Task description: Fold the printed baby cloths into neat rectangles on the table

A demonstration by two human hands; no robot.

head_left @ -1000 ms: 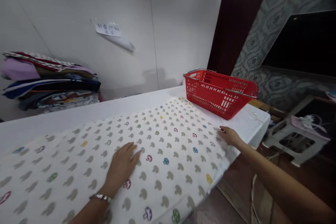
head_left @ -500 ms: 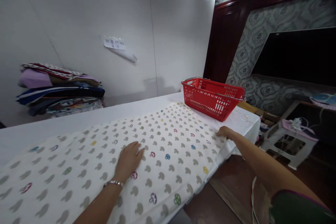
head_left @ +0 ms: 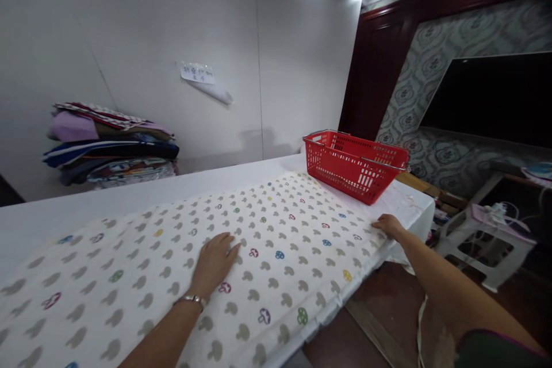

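Right hand: shifted slightly rightward since the earlier frame, placed at edge of mushroom-print cloth; grip cannot be told. Left hand: laid open upon cloth. Cloth: spread on white table, near red basket.

At the far left we see a stack of folded fabrics before a pale wall, where a paper note curls at its lower edge. A red basket with metal handles stands toward the far right of the tabletop. Farther right we make out a dark red door panel, patterned wallpaper, a black screen and, below it, a plastic stool bearing white cables.
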